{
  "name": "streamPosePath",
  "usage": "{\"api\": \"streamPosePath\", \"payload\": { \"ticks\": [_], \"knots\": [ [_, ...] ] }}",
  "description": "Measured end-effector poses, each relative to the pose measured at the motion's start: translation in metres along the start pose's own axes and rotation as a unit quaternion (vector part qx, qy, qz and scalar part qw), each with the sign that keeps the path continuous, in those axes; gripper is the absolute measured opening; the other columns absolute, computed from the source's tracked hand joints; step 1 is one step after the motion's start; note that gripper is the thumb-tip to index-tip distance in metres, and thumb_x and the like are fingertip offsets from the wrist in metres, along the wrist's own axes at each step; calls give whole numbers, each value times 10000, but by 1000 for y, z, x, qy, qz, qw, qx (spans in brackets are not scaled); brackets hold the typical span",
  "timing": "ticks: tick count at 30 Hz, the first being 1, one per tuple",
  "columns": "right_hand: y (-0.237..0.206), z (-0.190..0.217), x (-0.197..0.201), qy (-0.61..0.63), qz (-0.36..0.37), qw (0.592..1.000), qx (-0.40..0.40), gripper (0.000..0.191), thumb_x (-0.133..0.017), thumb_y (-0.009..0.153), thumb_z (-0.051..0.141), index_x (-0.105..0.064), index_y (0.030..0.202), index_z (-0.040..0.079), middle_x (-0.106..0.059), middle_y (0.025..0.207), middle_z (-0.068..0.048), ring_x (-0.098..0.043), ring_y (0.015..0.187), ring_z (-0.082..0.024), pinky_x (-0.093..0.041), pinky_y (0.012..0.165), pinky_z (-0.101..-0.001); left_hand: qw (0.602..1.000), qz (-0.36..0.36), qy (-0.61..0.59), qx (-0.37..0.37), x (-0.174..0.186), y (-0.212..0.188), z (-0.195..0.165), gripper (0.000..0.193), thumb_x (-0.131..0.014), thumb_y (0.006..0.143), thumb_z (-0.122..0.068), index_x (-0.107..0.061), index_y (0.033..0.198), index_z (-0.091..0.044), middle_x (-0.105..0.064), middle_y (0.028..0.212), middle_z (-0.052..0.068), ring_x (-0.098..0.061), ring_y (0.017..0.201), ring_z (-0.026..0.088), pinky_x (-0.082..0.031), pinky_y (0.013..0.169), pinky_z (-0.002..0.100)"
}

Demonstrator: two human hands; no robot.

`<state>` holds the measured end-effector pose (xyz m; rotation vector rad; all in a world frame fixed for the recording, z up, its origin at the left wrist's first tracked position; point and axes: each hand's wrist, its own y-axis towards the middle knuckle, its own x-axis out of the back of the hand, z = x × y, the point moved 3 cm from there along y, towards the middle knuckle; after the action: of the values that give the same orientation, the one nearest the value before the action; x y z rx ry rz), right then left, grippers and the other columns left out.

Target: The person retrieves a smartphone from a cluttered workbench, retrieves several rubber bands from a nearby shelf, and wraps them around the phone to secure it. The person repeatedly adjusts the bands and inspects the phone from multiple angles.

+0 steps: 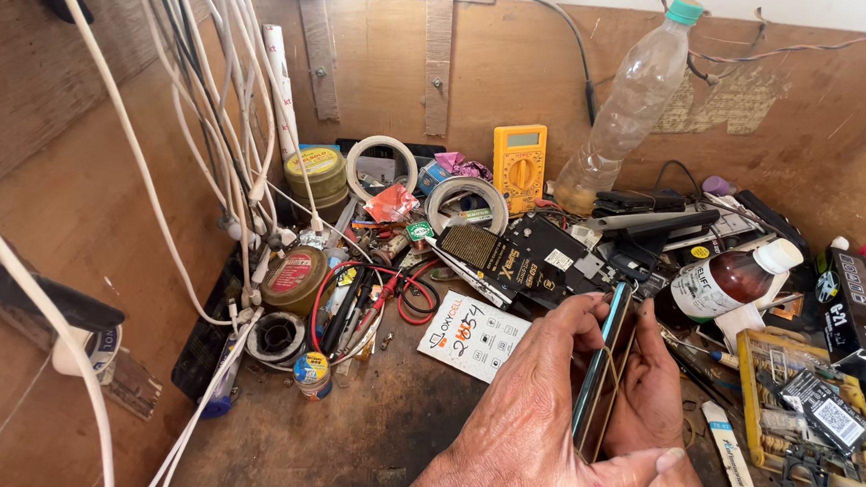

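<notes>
We grip a slim dark smartphone (603, 373) on edge between our left hand (523, 408) and right hand (652, 391), both closed on it, above the cluttered brown wooden bench (365, 438).

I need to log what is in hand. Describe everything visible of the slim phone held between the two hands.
The slim, dark, flat phone with a teal-tinted edge stands on its long edge, tilted, seen almost edge-on, so front and back are mostly hidden. It looks like glass and metal. The left hand wraps it from the left, fingers over the top edge; the right hand backs it from the right. It hangs above the worn brown wooden bench, not touching it.
</notes>
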<state>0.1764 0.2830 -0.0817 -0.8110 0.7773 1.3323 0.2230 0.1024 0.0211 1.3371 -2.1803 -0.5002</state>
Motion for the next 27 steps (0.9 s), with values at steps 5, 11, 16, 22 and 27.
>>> {"api": "streamPosePath", "payload": {
  "ticks": [5, 11, 16, 22, 27],
  "knots": [
    [1, 0, 5, 4, -1, 1000, 16, 419, -492, 1126, 481, -694, 1088, 116, -718, 979, -59, -684, 921, -208, -570, 855, -390, 1000, -4, 16, -19, -1, -3, 4, 902, -832, 760, -407, -411, 1438, 12, -567, 1198, 161, -609, 1106, 293, -520, 999, 409],
    [-1, -2, 4, -29, -10, 1000, -7, 437, -499, 1087, 525, -702, 1051, 139, -717, 926, -57, -684, 884, -217, -580, 795, -396, 999, 4, 33, -10, -5, -11, 19, 871, -861, 798, -437, -440, 1423, -2, -584, 1123, 117, -612, 1015, 245, -547, 1024, 382],
    [-4, -6, -7, -58, -34, 998, 2, 484, -479, 1070, 553, -693, 1029, 121, -719, 914, -61, -690, 875, -218, -579, 823, -392, 999, -32, 27, -21, -5, -16, 30, 994, -871, 802, -436, -365, 1512, 44, -598, 1204, 135, -639, 1123, 245, -554, 1037, 376],
    [-4, -8, -16, -51, -55, 997, 11, 502, -473, 1096, 513, -709, 1082, 71, -737, 970, -40, -682, 892, -192, -552, 865, -373, 998, -52, 18, -20, -3, -18, 36, 1026, -867, 816, -449, -342, 1541, 51, -627, 1177, 131, -662, 1127, 237, -569, 1027, 366],
    [-5, -8, -16, -84, -76, 993, 20, 488, -474, 1088, 512, -692, 1094, 76, -729, 967, -40, -677, 885, -188, -576, 861, -374, 998, -50, 26, -18, -2, -16, 37, 986, -859, 810, -438, -372, 1523, 38, -624, 1158, 126, -660, 1069, 230, -569, 1029, 372]
  ]
}}
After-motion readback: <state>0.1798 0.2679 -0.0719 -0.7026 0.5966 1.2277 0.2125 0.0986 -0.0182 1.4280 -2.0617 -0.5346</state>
